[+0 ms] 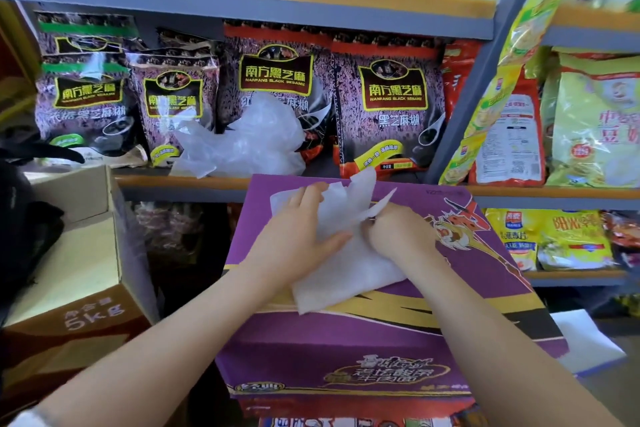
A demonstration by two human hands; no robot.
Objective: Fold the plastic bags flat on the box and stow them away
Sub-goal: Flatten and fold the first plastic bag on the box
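Observation:
A white plastic bag (346, 270) lies partly folded on top of a purple printed box (363, 340) in the middle of the view. My left hand (298, 239) rests flat on the bag's left part, fingers spread and pressing it down. My right hand (398, 232) pinches the bag's upper right edge, where a loose strip of plastic sticks up. A heap of crumpled clear plastic bags (249, 142) sits on the shelf just behind the box.
Grey shelves (180, 182) hold purple black-sesame packets (388, 107) behind the heap and yellow packets at right. An open brown carton (79, 274) marked 5kg stands at left, with something black beside it. A white sheet (585, 340) lies right of the box.

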